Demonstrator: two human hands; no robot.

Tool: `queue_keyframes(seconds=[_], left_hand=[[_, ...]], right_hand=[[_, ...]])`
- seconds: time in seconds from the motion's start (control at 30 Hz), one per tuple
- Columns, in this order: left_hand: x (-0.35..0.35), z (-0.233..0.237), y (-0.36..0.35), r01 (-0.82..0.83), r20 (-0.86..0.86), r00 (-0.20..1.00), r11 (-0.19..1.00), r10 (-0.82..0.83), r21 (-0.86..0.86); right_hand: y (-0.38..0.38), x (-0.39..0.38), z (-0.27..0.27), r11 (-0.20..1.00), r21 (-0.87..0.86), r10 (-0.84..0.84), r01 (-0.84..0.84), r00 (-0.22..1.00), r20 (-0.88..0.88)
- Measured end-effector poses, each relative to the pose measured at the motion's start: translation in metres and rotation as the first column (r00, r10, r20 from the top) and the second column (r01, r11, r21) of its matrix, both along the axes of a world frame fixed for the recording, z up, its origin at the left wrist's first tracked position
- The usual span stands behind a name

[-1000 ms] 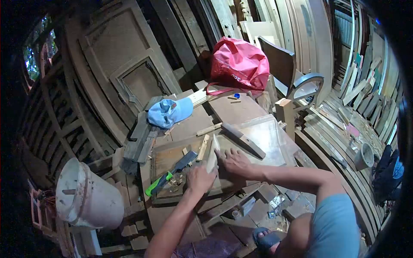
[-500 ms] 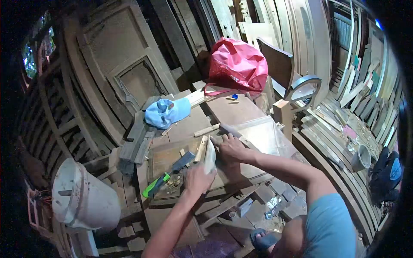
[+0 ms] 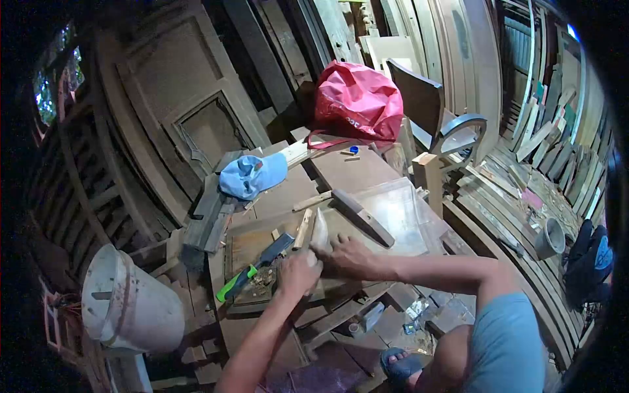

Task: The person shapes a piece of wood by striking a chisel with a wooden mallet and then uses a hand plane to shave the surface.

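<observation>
My left hand (image 3: 298, 272) grips the near end of a pale, curved wooden piece (image 3: 319, 234) that stands on edge on a worn wooden board (image 3: 247, 245). My right hand (image 3: 349, 254) lies beside it on the right, fingers touching the piece near its lower part. A hand saw with a green handle (image 3: 252, 269) lies on the board just left of my left hand. A narrow wood stick (image 3: 302, 228) lies next to the pale piece. A large dark blade-like tool (image 3: 362, 216) lies beyond my right hand on a pale panel (image 3: 406, 216).
A blue cap (image 3: 252, 175) lies farther back on the planks, a red plastic bag (image 3: 357, 101) beyond it. A white bucket (image 3: 128, 304) lies tipped at the left. A chair (image 3: 436, 118) stands at the back right. Stacked door frames and timber surround the spot; my sandalled foot (image 3: 400, 367) is below.
My right hand reached out to the far end of the pale piece, then drew back to beside my left hand. The left hand stayed on the piece.
</observation>
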State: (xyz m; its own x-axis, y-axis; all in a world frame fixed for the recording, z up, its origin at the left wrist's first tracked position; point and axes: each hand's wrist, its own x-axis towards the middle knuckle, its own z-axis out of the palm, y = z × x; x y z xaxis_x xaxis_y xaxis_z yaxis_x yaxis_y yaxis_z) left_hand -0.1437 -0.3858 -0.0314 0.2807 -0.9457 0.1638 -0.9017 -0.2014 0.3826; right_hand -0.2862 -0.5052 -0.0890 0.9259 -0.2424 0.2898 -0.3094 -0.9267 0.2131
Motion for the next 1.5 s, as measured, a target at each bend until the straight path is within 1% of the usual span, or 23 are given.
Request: queue_keyframes(seconds=[0.07, 0.2, 0.37, 0.43, 0.5, 0.57, 0.6, 0.63, 0.7, 0.73, 0.83, 0.97, 1.03, 1.1, 1.17, 1.2, 1.23, 1.27, 1.3, 1.33, 1.37, 1.43, 1.5], left_hand=[[0.001, 0.0, 0.0, -0.002, 0.023, 1.0, 1.0, 0.002, 0.022], [-0.002, 0.003, 0.0, 0.0, 0.015, 1.0, 1.0, 0.0, 0.016], [-0.007, 0.006, 0.003, -0.031, -0.018, 0.999, 1.0, 0.031, -0.006], [-0.008, 0.007, 0.004, -0.051, 0.005, 0.999, 0.998, 0.051, 0.045], [-0.007, 0.006, 0.003, -0.049, -0.011, 0.999, 0.997, 0.049, 0.061], [-0.004, 0.002, 0.002, -0.045, 0.002, 0.999, 0.998, 0.045, 0.033], [-0.005, 0.002, 0.003, -0.046, -0.003, 0.999, 0.999, 0.046, 0.02], [-0.005, 0.003, 0.004, -0.046, -0.005, 0.999, 0.999, 0.047, 0.018], [-0.007, 0.008, 0.005, -0.05, -0.021, 0.998, 0.998, 0.052, 0.049], [-0.008, 0.01, 0.005, -0.05, -0.023, 0.998, 0.998, 0.051, 0.047], [-0.009, 0.012, 0.005, -0.057, -0.019, 0.998, 0.996, 0.059, 0.069], [-0.009, 0.01, 0.006, -0.038, 0.004, 0.999, 0.999, 0.038, 0.019], [-0.006, 0.007, 0.007, -0.024, 0.028, 0.999, 1.0, 0.024, 0.003], [-0.006, 0.008, 0.006, 0.006, -0.041, 0.999, 1.0, -0.006, 0.022], [-0.009, 0.013, 0.008, -0.023, -0.023, 0.999, 0.998, 0.025, 0.065], [-0.009, 0.011, 0.008, -0.025, -0.009, 1.0, 0.999, 0.026, 0.039], [-0.008, 0.009, 0.007, -0.026, 0.006, 1.0, 1.0, 0.026, 0.014], [-0.006, 0.006, 0.006, -0.039, -0.003, 0.999, 0.998, 0.039, 0.044], [-0.007, 0.008, 0.006, -0.036, -0.004, 0.999, 0.998, 0.036, 0.046], [-0.009, 0.013, 0.007, -0.035, -0.026, 0.999, 0.997, 0.036, 0.064], [-0.009, 0.015, 0.008, -0.035, -0.047, 0.998, 0.996, 0.038, 0.082], [-0.005, 0.005, 0.005, -0.04, 0.02, 0.999, 0.994, 0.039, 0.1], [-0.004, 0.002, 0.004, -0.029, -0.002, 1.0, 0.998, 0.029, 0.058]], right_hand=[[0.028, -0.007, 0.036, 0.987, 0.146, -0.034, 0.06, 0.984, -0.172], [0.012, -0.013, 0.042, 0.994, 0.105, -0.015, 0.023, 0.997, -0.074], [-0.011, -0.009, 0.062, 0.992, 0.099, -0.063, 0.073, 0.993, -0.095], [-0.023, -0.004, 0.059, 0.992, 0.02, -0.121, 0.126, 0.978, -0.168], [-0.052, 0.008, 0.024, 0.991, 0.014, -0.131, 0.133, 0.986, -0.1], [-0.073, 0.013, 0.009, 0.976, -0.182, -0.143, 0.121, 0.983, -0.113], [-0.071, 0.013, 0.013, 0.99, -0.07, -0.128, 0.123, 0.989, -0.075], [-0.079, 0.017, 0.005, 0.99, -0.072, -0.127, 0.122, 0.989, -0.077], [-0.089, 0.026, -0.001, 0.973, -0.193, -0.102, 0.125, 0.987, 0.124], [-0.093, 0.026, -0.004, 0.951, -0.281, -0.128, 0.126, 0.992, 0.012], [-0.095, 0.028, -0.012, 0.951, -0.276, -0.16, 0.142, 0.986, -0.045], [-0.082, 0.025, -0.006, 0.922, -0.351, -0.162, 0.166, 0.986, 0.04], [-0.052, 0.019, 0.024, 0.969, 0.026, -0.237, 0.244, 0.959, -0.153], [-0.035, 0.012, 0.027, 0.982, 0.0, -0.187, 0.188, 0.974, -0.128], [-0.013, 0.001, 0.032, 0.996, -0.007, -0.091, 0.091, 0.979, -0.185], [-0.015, 0.003, 0.011, 0.993, -0.051, -0.112, 0.102, 0.958, -0.265], [-0.015, 0.002, -0.01, 0.993, -0.051, -0.114, 0.104, 0.956, -0.269], [-0.014, 0.0, -0.03, 0.994, 0.103, -0.025, 0.039, 0.99, -0.137], [-0.001, -0.002, -0.008, 0.969, 0.245, 0.045, -0.046, 0.999, 0.012], [0.011, -0.012, 0.014, 0.999, 0.028, 0.032, -0.029, 0.993, -0.111], [0.017, -0.014, 0.034, 0.999, 0.031, 0.032, -0.029, 0.993, -0.11], [0.021, -0.014, 0.054, 0.998, -0.002, -0.054, 0.055, 0.964, -0.259], [0.013, -0.015, 0.051, 0.997, 0.05, -0.042, 0.055, 0.974, -0.225]])
